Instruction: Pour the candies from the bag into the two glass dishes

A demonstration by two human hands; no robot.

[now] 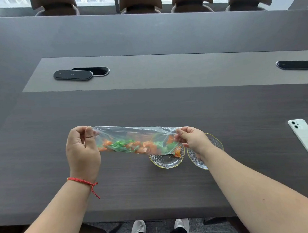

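A clear plastic bag (132, 134) holding orange and green wrapped candies (129, 144) is stretched sideways above the dark table. My left hand (82, 147) pinches its left end and my right hand (191, 139) pinches its right end. Two ribbed glass dishes with gold rims stand side by side under the bag's right end. The left dish (167, 161) lies partly behind the bag, with one orange candy (177, 153) at its upper right rim. My right wrist covers part of the right dish (196, 158).
A white phone (306, 136) lies at the right with a white cable and a round white object near the table's right edge. Two black cable hatches (81, 73) (297, 64) sit in the grey centre strip. Brown chairs line the far side. The near table edge runs just above my shoes.
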